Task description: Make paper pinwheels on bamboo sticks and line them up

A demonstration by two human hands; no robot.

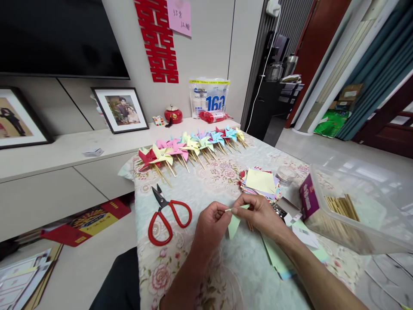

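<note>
A pale green piece of paper [234, 225] is pinched between my two hands above the table. My left hand [213, 220] has its fingers closed on the paper's left edge. At the upper right part of the same paper, my right hand [256, 213] grips with thumb and fingers. Left of my hands lie black scissors with red handles [164, 211], blades spread a little. Just beyond my right hand sits a stack of coloured paper squares [260, 181], a yellow one on top. Several finished paper pinwheels [176, 148] on sticks lie in a row at the far side.
On the right stands a clear plastic box [342, 224] holding wooden sticks [343, 206]. Near it are a small round clear container [286, 174], an open box of small metal pieces [280, 211] and green sheets [274, 256]. Floral cloth [206, 258] covers the table.
</note>
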